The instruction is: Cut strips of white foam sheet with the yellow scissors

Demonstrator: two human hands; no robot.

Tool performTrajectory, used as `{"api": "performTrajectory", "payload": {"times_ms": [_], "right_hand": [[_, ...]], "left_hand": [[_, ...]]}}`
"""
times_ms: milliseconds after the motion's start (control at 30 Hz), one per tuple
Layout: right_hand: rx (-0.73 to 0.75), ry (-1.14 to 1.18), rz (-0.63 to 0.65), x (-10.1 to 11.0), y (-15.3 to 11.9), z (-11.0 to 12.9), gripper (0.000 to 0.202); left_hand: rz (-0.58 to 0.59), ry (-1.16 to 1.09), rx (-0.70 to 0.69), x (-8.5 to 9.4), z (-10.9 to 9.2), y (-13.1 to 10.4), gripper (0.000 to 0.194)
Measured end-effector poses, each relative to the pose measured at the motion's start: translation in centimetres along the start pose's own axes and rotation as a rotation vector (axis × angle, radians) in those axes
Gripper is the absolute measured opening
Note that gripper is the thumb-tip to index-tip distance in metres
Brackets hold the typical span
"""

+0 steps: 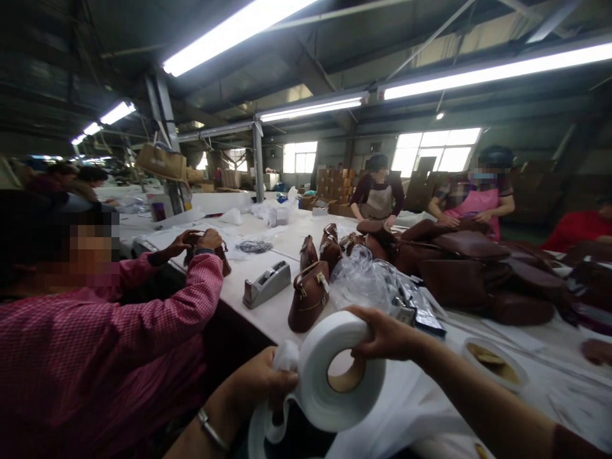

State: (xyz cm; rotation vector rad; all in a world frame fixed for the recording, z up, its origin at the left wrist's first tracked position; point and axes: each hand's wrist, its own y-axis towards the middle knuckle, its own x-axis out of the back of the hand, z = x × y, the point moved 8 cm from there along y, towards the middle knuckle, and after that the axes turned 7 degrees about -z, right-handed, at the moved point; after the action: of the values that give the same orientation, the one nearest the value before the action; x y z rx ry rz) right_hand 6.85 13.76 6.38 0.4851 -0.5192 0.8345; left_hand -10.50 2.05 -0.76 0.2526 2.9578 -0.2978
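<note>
A large roll of white strip with a cardboard core is held up in front of me, over the table's near edge. My right hand grips its upper right side, thumb and fingers over the rim near the core. At the roll's left, my left hand is closed on the loose white strip. A length of that strip curls down below the hand. Just behind the roll stands a small brown handbag, upright on the table.
A grey tape dispenser sits left of the bag. Clear plastic bags and a heap of brown leather bags cover the right side. A co-worker in a checked sleeve works close on my left; two more people stand across the table.
</note>
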Motion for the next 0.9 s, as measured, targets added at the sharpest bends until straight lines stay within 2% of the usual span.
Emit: {"api": "performTrajectory", "payload": {"times_ms": [133, 300, 500, 600, 700, 767, 833, 900], "right_hand": [[0.031, -0.039, 0.062, -0.7, 0.7, 0.7, 0.052], [0.047, -0.037, 0.107, -1.4, 0.9, 1.0, 0.053], [0.065, -0.002, 0.142, -2.0, 1.1, 0.4, 0.062], [0.144, -0.060, -0.027, -0.9, 1.1, 1.3, 0.074], [0.235, -0.135, -0.250, -0.6, -0.6, 3.2, 0.067], [0.263, -0.202, -0.263, -2.5, -2.4, 4.2, 0.067], [0.255, -0.254, -0.183, -5.7, -4.0, 4.2, 0.088], [0.177, -0.302, -0.169, -8.2, -4.9, 3.3, 0.105]], "left_hand": [[0.055, -0.024, 0.074, -1.1, 1.0, -0.2, 0.055], [-0.004, -0.102, 0.096, -1.4, 2.4, -0.3, 0.056], [0.075, -0.197, 0.116, -3.2, 4.5, 0.3, 0.062], [0.047, -0.256, 0.093, -3.4, 4.6, 0.6, 0.065], [-0.019, -0.279, 0.109, -2.4, 4.5, 0.5, 0.057], [-0.078, -0.292, 0.119, -1.5, 4.7, 0.5, 0.048], [-0.131, -0.318, 0.123, -1.0, 4.9, 0.6, 0.041], [-0.144, -0.375, 0.142, -1.2, 5.4, 0.8, 0.038]]}}
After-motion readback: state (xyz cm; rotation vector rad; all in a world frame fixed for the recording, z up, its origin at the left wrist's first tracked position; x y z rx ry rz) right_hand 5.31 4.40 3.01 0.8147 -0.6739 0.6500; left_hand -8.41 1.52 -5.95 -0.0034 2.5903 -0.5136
